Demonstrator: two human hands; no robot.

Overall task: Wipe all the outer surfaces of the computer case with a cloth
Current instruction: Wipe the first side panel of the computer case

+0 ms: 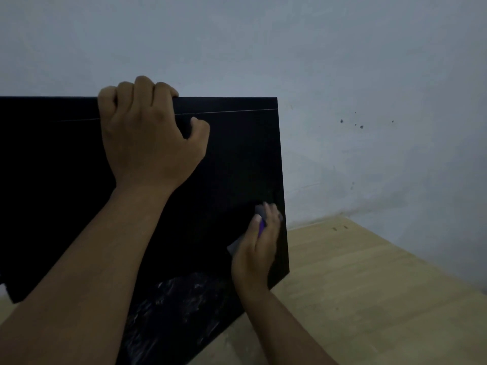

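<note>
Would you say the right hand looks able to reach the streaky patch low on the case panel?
Probably yes: the right hand holds the cloth on that panel just above the streaky patch, nothing between them.

computer case [66,180] on table [369,299], wall [342,61] behind, left hand [150,133] over its top edge, right hand [257,248] with cloth [259,210] on its side

A pale grey wall [369,75] with a few dark specks rises behind a light wooden tabletop [369,299].
</note>
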